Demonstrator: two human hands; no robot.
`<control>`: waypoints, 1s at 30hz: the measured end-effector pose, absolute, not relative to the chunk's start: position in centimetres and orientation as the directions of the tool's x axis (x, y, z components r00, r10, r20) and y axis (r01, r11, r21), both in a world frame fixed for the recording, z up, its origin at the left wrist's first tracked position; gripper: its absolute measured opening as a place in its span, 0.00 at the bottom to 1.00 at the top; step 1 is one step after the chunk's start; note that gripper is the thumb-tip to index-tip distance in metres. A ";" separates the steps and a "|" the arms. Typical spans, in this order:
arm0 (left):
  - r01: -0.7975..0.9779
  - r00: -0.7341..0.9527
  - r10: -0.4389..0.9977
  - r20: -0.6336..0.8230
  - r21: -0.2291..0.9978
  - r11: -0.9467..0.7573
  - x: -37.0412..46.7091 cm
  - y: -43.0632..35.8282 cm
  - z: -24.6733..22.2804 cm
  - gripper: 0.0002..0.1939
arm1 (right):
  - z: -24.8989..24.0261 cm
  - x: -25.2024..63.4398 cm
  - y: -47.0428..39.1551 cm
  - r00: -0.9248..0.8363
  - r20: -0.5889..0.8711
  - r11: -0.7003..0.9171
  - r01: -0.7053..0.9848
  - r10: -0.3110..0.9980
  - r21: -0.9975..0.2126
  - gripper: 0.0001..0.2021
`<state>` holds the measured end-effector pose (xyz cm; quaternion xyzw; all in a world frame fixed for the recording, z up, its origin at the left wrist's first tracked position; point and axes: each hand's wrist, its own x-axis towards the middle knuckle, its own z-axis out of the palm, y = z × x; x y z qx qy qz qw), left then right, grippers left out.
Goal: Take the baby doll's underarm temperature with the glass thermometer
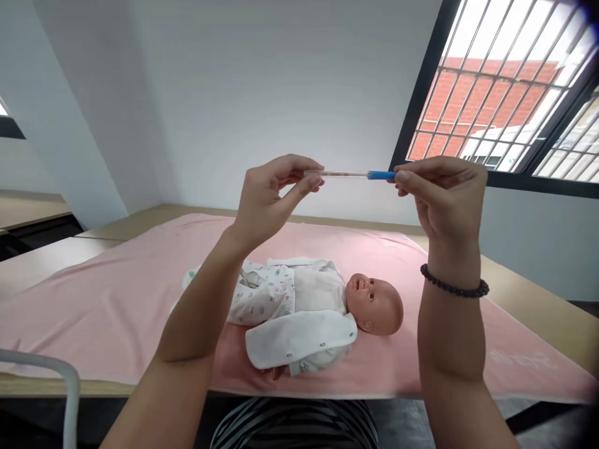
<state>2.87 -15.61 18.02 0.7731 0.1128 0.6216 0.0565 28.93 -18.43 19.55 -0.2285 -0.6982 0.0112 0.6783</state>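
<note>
A thin thermometer in a clear tube with a blue cap is held level at eye height, well above the table. My left hand pinches the clear end between thumb and fingers. The blue end sits in the pinch of my right hand, which has a dark bead bracelet on its wrist. Below and between my arms a baby doll lies on its back, head to the right. Its white jacket is spread open over a pale torso, and patterned trousers cover its legs, partly hidden by my left forearm.
A pink blanket covers most of the wooden table. A pale wall rises behind it, with a barred window at the upper right. A curved white metal rail stands at the lower left.
</note>
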 end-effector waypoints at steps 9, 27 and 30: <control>0.070 0.007 0.036 0.999 0.036 -0.997 2.1 -19.5 17.2 0.07 | 18.8 26.1 -23.3 0.138 0.969 0.933 0.272 0.204 -0.235 0.06; 0.305 0.135 -0.005 0.991 -0.046 -0.951 0.6 -18.0 16.0 0.07 | 16.8 26.5 -20.9 0.131 0.941 0.916 0.221 0.311 -0.334 0.06; 0.326 0.121 0.001 0.993 -0.039 -0.945 0.6 -17.8 16.0 0.05 | 16.8 26.1 -20.8 0.122 0.936 0.917 0.193 0.331 -0.350 0.04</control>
